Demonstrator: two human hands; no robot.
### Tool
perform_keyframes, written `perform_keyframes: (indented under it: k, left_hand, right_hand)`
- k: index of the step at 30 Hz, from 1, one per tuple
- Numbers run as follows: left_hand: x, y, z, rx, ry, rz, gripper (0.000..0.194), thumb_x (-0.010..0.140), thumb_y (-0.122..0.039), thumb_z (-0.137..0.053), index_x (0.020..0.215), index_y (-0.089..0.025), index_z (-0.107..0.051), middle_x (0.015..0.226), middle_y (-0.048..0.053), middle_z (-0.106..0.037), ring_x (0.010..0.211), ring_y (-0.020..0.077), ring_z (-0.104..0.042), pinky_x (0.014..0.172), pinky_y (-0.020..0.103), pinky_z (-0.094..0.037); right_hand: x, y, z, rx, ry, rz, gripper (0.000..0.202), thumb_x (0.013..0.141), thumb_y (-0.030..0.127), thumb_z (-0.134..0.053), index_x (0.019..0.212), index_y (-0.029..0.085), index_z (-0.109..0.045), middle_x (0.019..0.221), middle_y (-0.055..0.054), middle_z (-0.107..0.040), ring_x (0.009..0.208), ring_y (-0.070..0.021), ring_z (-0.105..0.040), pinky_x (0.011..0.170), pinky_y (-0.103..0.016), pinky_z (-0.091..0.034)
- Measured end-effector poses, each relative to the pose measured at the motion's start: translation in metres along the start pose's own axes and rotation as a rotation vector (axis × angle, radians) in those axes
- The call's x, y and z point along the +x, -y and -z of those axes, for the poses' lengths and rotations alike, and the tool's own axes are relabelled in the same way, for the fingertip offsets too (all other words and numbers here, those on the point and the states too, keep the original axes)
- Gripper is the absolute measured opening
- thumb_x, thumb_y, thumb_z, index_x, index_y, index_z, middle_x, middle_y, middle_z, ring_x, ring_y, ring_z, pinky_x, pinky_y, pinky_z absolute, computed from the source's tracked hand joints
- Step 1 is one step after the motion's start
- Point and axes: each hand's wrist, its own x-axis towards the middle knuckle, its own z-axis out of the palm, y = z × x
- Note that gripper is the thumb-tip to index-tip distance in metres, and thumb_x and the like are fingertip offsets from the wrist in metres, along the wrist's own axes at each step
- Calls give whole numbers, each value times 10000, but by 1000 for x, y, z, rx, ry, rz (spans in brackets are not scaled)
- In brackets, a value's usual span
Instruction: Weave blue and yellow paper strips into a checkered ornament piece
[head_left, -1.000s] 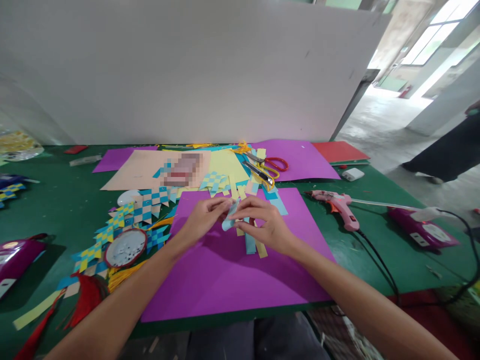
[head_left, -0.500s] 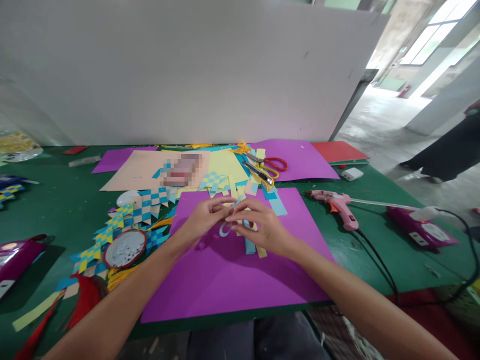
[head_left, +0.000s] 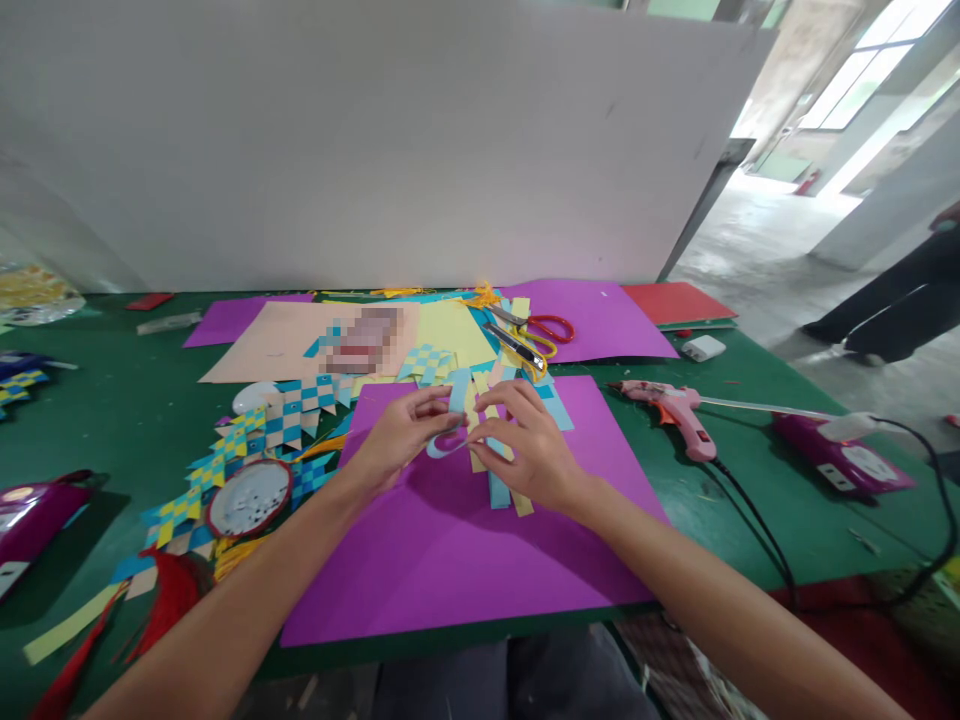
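Observation:
Above a purple paper sheet, my left hand pinches a light blue paper strip between thumb and fingers. The strip's lower part curls into a loop. My right hand holds the curled end between thumb and fingertips. Just beneath my right hand, blue and pale yellow strips lie on the purple sheet, partly hidden by the fingers. A small woven piece of blue and yellow strips rests beyond my left hand.
Scissors and a box cutter lie behind the hands. To the right are a pink glue gun with a cord and a purple box-like object. Woven checkered pieces, a dish of small eyes and red tassels sit left.
The blue strip now stands up more from my left fingers, and its curl has widened. My hands have moved slightly apart.

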Motion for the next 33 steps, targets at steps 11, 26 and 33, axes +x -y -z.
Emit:
perform_keyframes:
  k: [11,26,33]
  left_hand:
    - [9,-2,12,-108,-296,-248,304,629,-328,-802,843,-154,-674,803,19,-685,741,157,-638,698,272,-518]
    - [-6,-6,-4,419,97,-321,332,836,-438,-560,641,-172,-596,594,-9,-584,589,144,-582,581,248,-487]
    - [-12,-4,-4,531,215,-345,332,867,-405,-492,628,-176,-527,593,-23,-502,613,134,-502,584,236,-424]
  right_hand:
    - [7,10,12,761,323,-551,199,857,212,-572,983,192,-724,763,-4,-660,618,-90,-543,553,-212,-414]
    - [11,6,11,730,165,-754,274,789,395,-679,649,163,-643,520,34,-556,467,-72,-436,471,-223,-340]
    - [9,2,8,576,132,-805,321,797,420,-658,618,162,-589,506,50,-481,478,-73,-398,468,-232,-285]
